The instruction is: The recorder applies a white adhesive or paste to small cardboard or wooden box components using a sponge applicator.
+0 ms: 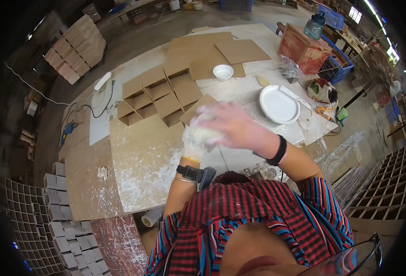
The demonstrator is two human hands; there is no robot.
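Glove (194,146): off-white, knitted, yellow-edged at the cuff; sits on the left hand (202,132), partly covered by the blurred right hand (239,126). Box (202,105): plain brown, largely hidden just beyond both hands; lies on the table (138,154), beside matching boxes (168,106), open-sided, grouped close together at differing angles, with several shadowed insides in view.

Left of the right hand (235,126), cardboard boxes (168,105) stand on the table (143,168). Beyond it, a bowl (223,72) sits at the near edge of a cardboard sheet (189,48); to its right lies a round tub (279,106).
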